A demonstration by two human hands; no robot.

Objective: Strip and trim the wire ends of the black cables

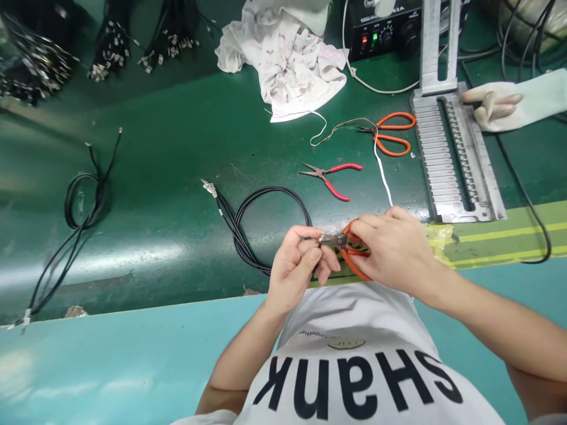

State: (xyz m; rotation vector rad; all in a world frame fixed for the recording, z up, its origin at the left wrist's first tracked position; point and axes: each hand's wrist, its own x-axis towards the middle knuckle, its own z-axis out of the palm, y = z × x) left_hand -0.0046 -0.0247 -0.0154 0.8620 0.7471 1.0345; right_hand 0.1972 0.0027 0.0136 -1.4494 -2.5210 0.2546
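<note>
Right, orange-handled pliers (354, 255) at the front edge of the desk (146, 200).
The right hand (394, 248) grips them around a small metal terminal (322, 239), which the left hand (296, 265) pinches, just beside a coiled black cable (274, 189).

Bright overhead light lays pale glare across the left end of the green bench mat (106, 257). Wide-angle distortion bows the frame's edges, and shadows stay soft.

The left hand (295, 265) pinched a small metal terminal (324, 239) at the nose of orange-handled pliers (354, 254) held in the right hand (394, 248). Red-handled pliers (330, 177) lay at twelve o'clock on the green counter (146, 236), a coiled black cable (274, 209) at ten.
</note>
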